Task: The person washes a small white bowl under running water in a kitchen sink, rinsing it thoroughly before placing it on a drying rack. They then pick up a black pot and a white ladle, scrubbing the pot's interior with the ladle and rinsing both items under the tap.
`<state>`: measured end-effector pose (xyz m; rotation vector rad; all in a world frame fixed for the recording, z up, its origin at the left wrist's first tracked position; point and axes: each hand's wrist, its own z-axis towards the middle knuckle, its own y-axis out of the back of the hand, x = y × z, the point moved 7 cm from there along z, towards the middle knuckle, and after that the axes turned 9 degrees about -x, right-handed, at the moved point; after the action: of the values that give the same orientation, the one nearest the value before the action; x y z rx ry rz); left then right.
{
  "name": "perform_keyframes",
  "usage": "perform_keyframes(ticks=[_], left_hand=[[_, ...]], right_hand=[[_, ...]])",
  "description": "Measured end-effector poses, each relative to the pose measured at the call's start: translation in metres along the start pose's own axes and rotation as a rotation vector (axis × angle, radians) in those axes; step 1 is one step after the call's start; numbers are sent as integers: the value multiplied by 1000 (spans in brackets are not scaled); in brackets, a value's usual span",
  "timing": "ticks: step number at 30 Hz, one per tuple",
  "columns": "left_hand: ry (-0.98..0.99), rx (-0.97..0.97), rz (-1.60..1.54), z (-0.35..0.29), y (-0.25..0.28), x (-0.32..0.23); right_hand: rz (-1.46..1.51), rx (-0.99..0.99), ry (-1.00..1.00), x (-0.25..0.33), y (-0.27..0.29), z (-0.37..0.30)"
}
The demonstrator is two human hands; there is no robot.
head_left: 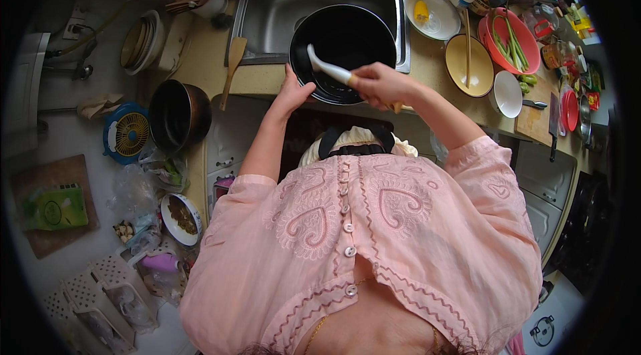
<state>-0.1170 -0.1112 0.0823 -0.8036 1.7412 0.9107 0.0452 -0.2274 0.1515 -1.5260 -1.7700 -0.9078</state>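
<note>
A deep black pan (344, 28) is tilted over the near part of the steel sink (270, 11), its dark inside facing up. With thumb and fingers on its near left rim, my left hand (294, 93) grips the pan. My right hand (382, 85) is closed around a long-handled tool (332, 72) with a white, curved neck and a wood-coloured end. The tool's white part reaches across the pan's inside; its head is hard to make out against the black. To the left of the sink, a wooden spatula (234, 64) lies across the counter edge.
Right of the sink stand a white plate (441, 20), a yellow bowl (462, 54), a red basin (493, 38) with green stalks, a small white bowl (506, 96) and a knife (553, 124). On the left are a dark pot (180, 114) and a blue fan (127, 133).
</note>
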Motion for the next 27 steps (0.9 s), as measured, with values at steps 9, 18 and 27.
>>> perform_keyframes(ticks=[9, 18, 27], left_hand=[[-178, -59, 55, 22, 7, 38], [-33, -29, -44, 5, 1, 7], [-71, -96, 76, 18, 7, 36]], right_hand=[[6, 0, 38, 8, 6, 2], [-8, -33, 3, 2, 13, 16], [-1295, -220, 407, 27, -39, 21]])
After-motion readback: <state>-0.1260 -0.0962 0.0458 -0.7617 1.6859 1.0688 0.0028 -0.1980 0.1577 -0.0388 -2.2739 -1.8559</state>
